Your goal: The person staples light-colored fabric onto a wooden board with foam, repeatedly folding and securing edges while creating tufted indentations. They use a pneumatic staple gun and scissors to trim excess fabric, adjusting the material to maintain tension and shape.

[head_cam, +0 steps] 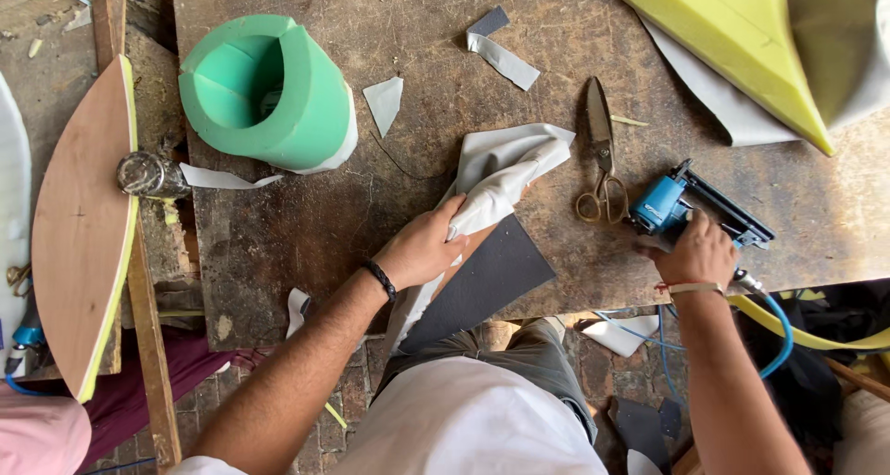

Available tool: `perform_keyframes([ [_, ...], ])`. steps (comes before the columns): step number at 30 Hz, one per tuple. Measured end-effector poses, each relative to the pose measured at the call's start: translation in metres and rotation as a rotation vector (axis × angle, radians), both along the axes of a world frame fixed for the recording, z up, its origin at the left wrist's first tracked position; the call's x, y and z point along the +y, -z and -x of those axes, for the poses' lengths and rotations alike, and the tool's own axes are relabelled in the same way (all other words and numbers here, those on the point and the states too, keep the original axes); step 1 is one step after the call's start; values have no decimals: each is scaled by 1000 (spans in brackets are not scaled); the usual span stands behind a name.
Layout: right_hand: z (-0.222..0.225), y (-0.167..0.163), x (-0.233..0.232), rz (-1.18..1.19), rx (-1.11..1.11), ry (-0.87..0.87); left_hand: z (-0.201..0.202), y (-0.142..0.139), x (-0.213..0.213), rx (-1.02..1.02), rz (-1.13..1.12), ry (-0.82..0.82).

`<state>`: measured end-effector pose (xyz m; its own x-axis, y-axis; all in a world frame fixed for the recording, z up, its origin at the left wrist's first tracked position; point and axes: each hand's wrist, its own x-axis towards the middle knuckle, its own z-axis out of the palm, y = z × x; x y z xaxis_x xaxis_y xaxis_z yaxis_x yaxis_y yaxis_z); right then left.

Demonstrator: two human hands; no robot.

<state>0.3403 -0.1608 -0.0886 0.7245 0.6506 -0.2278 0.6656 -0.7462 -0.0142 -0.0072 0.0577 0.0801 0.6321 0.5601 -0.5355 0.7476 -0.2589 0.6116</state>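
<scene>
Clearly limp and light, the grey cloth (501,174) lies on the bench (306,225), pinched by the left hand (425,248); the right hand (697,251) wraps the heavier, rigid blue stapler (669,204).

No packages, labels, signs or screens show anywhere in this view.
</scene>
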Motion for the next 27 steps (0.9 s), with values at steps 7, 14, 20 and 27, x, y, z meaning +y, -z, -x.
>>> perform_keyframes([
  [7,-11,-44,11,-35,473,-56,0,13,-15,-73,-78,-4],
  [14,137,-128,-11,-717,1469,-87,0,15,-21,-41,24,-71],
  [20,175,-148,13,-708,1521,-89,2,17,-20,-49,-53,-36],
  [27,185,-141,11,-739,1564,-24,5,17,-14,-78,-30,-21],
])
